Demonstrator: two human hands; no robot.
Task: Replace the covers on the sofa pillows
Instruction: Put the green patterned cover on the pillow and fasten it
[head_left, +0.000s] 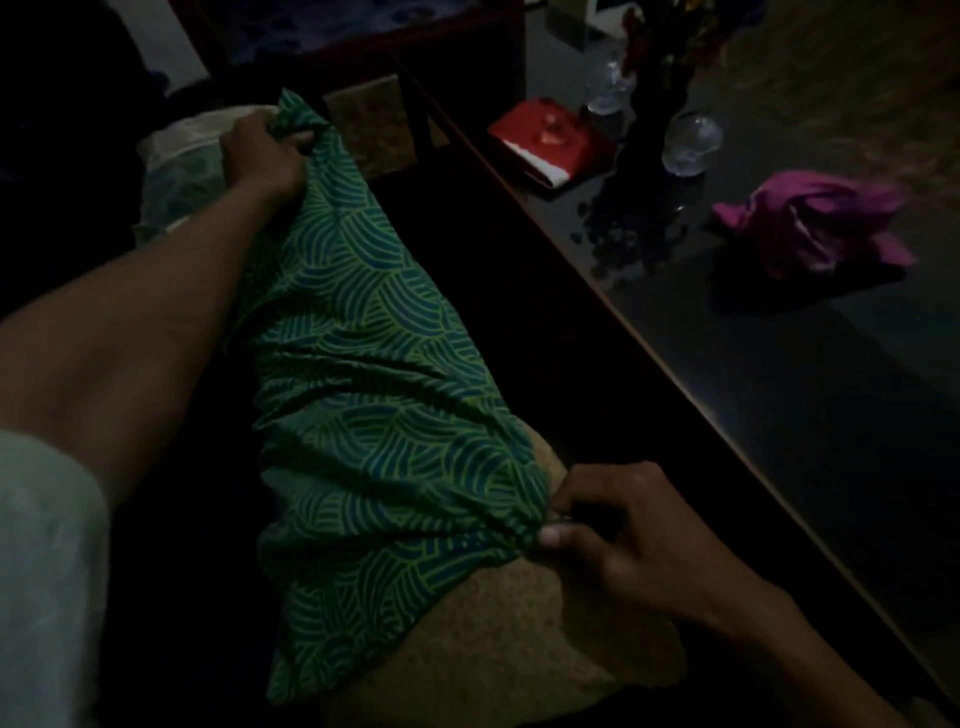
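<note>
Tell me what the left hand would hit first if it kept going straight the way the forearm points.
The left hand grips the far end of the green patterned cover. Just beyond it lies a pale, whitish bundle, probably another pillow or cover; that would likely come first, though the depth is unclear in this dim view.

Cloth, glass and a glossy top

My fingers bunch thin, matt printed cloth, the green cover (363, 364); the tan pillow (498, 634) under it looks coarse and nubbly. The dark table (779, 374) shines glossy; the clear bottles (693, 143) look like glass
</note>
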